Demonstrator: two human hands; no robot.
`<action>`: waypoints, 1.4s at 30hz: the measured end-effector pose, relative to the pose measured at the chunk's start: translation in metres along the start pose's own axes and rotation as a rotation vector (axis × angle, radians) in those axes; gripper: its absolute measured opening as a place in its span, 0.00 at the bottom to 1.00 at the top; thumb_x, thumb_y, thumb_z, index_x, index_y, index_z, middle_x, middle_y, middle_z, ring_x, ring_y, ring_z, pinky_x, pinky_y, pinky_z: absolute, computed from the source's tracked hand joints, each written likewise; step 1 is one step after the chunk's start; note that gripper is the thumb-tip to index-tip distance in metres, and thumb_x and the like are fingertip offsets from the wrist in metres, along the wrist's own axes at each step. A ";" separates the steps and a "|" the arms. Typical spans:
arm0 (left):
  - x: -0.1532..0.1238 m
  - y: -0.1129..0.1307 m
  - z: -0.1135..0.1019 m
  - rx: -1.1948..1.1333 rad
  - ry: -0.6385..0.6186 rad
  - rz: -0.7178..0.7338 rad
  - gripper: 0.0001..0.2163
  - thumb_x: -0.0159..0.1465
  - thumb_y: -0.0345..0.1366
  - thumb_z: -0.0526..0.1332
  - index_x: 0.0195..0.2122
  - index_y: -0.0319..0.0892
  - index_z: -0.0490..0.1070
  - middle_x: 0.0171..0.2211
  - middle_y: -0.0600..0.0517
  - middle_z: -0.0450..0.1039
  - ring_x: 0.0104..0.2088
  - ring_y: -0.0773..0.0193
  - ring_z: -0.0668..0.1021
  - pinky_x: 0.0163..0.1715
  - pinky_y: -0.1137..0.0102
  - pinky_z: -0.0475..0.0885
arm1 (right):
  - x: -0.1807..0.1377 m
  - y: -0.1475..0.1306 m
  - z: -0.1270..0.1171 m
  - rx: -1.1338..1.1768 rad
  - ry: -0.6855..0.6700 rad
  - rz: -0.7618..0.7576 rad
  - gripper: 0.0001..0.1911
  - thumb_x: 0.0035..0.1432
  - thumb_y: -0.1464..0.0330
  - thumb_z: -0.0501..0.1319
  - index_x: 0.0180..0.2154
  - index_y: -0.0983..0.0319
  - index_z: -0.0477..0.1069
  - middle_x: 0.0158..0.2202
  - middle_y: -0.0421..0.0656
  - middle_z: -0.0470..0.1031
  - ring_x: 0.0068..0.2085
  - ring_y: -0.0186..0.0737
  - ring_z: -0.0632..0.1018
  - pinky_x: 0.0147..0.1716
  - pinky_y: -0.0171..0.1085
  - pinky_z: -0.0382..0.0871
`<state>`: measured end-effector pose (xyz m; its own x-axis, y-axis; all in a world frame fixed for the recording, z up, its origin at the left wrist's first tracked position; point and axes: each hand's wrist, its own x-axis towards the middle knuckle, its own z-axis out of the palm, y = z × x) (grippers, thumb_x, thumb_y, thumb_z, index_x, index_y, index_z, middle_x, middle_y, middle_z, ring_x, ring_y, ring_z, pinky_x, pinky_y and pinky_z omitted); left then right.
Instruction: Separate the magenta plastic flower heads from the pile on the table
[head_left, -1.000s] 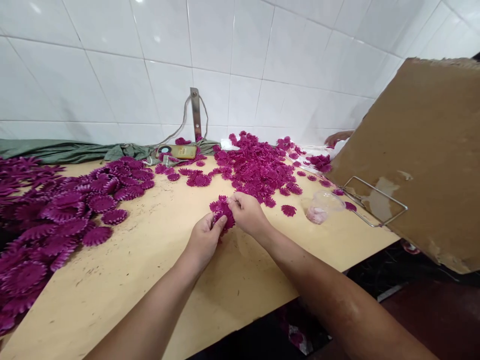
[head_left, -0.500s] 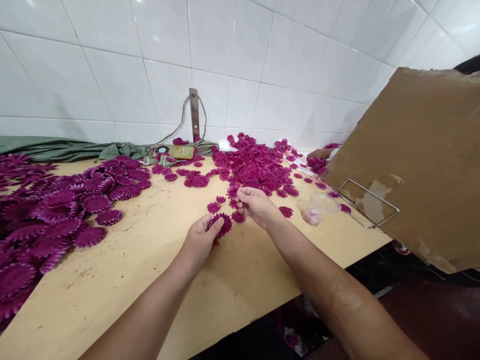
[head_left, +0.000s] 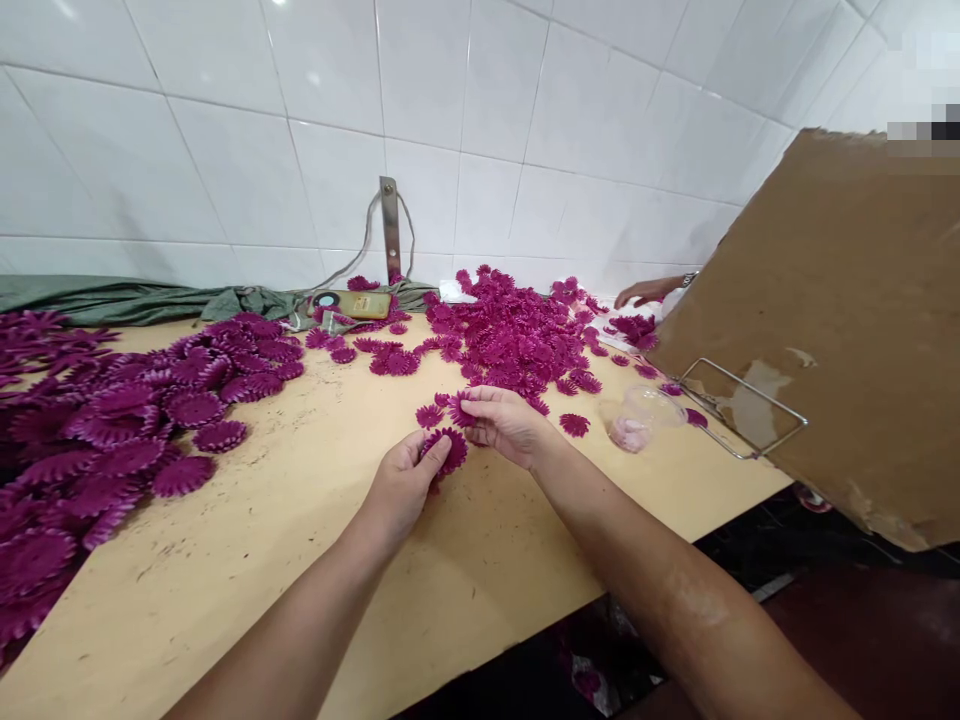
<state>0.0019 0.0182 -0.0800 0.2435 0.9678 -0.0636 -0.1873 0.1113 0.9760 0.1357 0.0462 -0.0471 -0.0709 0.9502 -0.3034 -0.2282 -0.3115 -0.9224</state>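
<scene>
My left hand [head_left: 401, 480] pinches a magenta flower-shaped petal piece [head_left: 448, 448] just above the pale wooden table [head_left: 300, 540]. Close to its right, my right hand [head_left: 506, 422] has its fingers curled over a smaller petal piece [head_left: 459, 408] lying on the table. Another small loose piece [head_left: 428, 415] lies beside them. Behind my hands spreads a heap of small petal pieces [head_left: 517, 335]. A big heap of larger petal pieces [head_left: 127, 420] covers the table's left side.
A clear plastic cup [head_left: 641, 415] lies on its side at the right. A tilted cardboard sheet [head_left: 832, 320] with a wire frame [head_left: 742, 410] stands beyond it. Another person's hand [head_left: 637, 292] rests at the back right. A yellow device [head_left: 356, 303] and green cloth [head_left: 135, 300] lie along the tiled wall.
My hands held one cluster together, then parted. The right hand reached toward the small pile and has drawn back onto a small piece; the left still holds its flower piece.
</scene>
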 end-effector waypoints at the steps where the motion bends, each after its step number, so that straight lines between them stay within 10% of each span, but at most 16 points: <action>1: 0.000 0.000 0.000 -0.002 0.006 0.002 0.17 0.42 0.48 0.66 0.24 0.40 0.67 0.17 0.58 0.64 0.19 0.72 0.63 0.19 0.75 0.56 | 0.002 0.002 -0.001 -0.013 0.002 -0.013 0.08 0.53 0.78 0.55 0.24 0.66 0.67 0.20 0.38 0.70 0.20 0.25 0.69 0.23 0.27 0.64; 7: 0.000 -0.003 -0.002 0.026 0.075 0.009 0.20 0.44 0.48 0.65 0.33 0.39 0.70 0.19 0.58 0.67 0.19 0.72 0.66 0.20 0.75 0.61 | 0.010 0.011 -0.006 -0.238 0.037 -0.157 0.14 0.53 0.70 0.58 0.18 0.65 0.62 0.12 0.32 0.59 0.14 0.24 0.57 0.16 0.28 0.50; 12: 0.001 -0.003 -0.002 0.048 0.109 0.109 0.30 0.46 0.45 0.65 0.50 0.41 0.65 0.39 0.49 0.75 0.39 0.62 0.75 0.39 0.68 0.68 | 0.004 0.014 0.002 -0.435 -0.001 -0.255 0.20 0.54 0.65 0.57 0.14 0.63 0.56 0.10 0.31 0.53 0.15 0.24 0.53 0.16 0.30 0.45; 19: 0.002 0.001 -0.006 -0.039 0.172 0.103 0.17 0.42 0.43 0.68 0.32 0.38 0.73 0.28 0.52 0.75 0.29 0.67 0.74 0.31 0.73 0.68 | 0.002 0.014 0.003 -0.428 -0.109 -0.235 0.23 0.48 0.55 0.61 0.14 0.62 0.56 0.11 0.31 0.53 0.16 0.25 0.54 0.18 0.30 0.47; 23: 0.006 0.004 -0.014 -0.108 0.311 0.070 0.17 0.40 0.42 0.69 0.29 0.39 0.73 0.21 0.56 0.71 0.19 0.75 0.66 0.20 0.78 0.61 | 0.006 0.000 -0.011 -0.382 0.051 -0.236 0.22 0.51 0.54 0.58 0.17 0.62 0.55 0.14 0.31 0.55 0.16 0.25 0.55 0.19 0.30 0.52; 28: 0.008 0.004 -0.016 -0.036 0.248 0.076 0.21 0.40 0.42 0.69 0.35 0.38 0.73 0.26 0.52 0.74 0.27 0.68 0.73 0.30 0.73 0.68 | 0.012 -0.010 -0.019 -0.668 0.256 -0.354 0.16 0.55 0.69 0.56 0.18 0.62 0.54 0.15 0.32 0.54 0.19 0.26 0.57 0.22 0.30 0.54; 35: 0.006 0.001 -0.009 0.051 0.140 0.116 0.26 0.43 0.45 0.67 0.44 0.39 0.71 0.40 0.47 0.75 0.40 0.61 0.75 0.41 0.67 0.68 | 0.010 -0.004 -0.003 -0.832 0.064 -0.382 0.17 0.53 0.63 0.58 0.18 0.62 0.57 0.14 0.33 0.57 0.18 0.27 0.59 0.20 0.31 0.52; 42: 0.006 0.004 -0.007 0.092 0.128 0.108 0.17 0.43 0.44 0.66 0.30 0.38 0.71 0.25 0.53 0.73 0.26 0.67 0.72 0.31 0.70 0.68 | 0.003 0.001 0.009 -0.563 -0.162 -0.271 0.21 0.54 0.60 0.58 0.17 0.61 0.52 0.11 0.30 0.50 0.14 0.24 0.53 0.16 0.29 0.47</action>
<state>-0.0039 0.0258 -0.0778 0.1022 0.9945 0.0219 -0.1164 -0.0099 0.9932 0.1264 0.0490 -0.0472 -0.2380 0.9703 -0.0424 0.2831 0.0275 -0.9587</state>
